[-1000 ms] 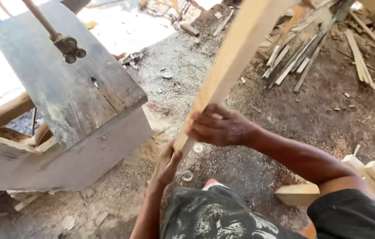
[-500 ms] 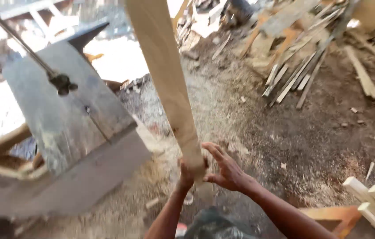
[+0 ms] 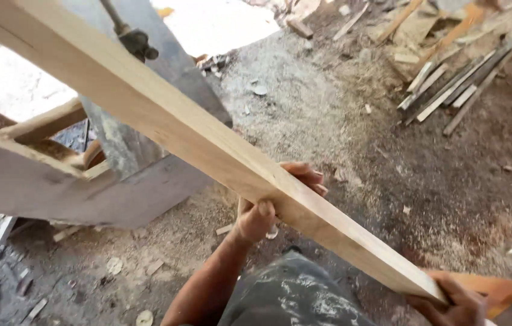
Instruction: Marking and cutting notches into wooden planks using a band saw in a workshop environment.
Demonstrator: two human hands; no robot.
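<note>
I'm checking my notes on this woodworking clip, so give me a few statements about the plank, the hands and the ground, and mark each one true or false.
1. Both hands grip the long wooden plank. True: the left hand holds its middle, the right hand its near end.
2. The plank lies flat on the ground. False: it is held up in the air, slanting across the view.
3. Sawdust covers the ground. True.
4. The thin wooden strips are stacked on the grey machine table. False: they lie on the ground at upper right.

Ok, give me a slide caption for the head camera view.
Both hands, left hand and right hand, grip a long pale wooden plank above a sawdust-covered floor.
</note>
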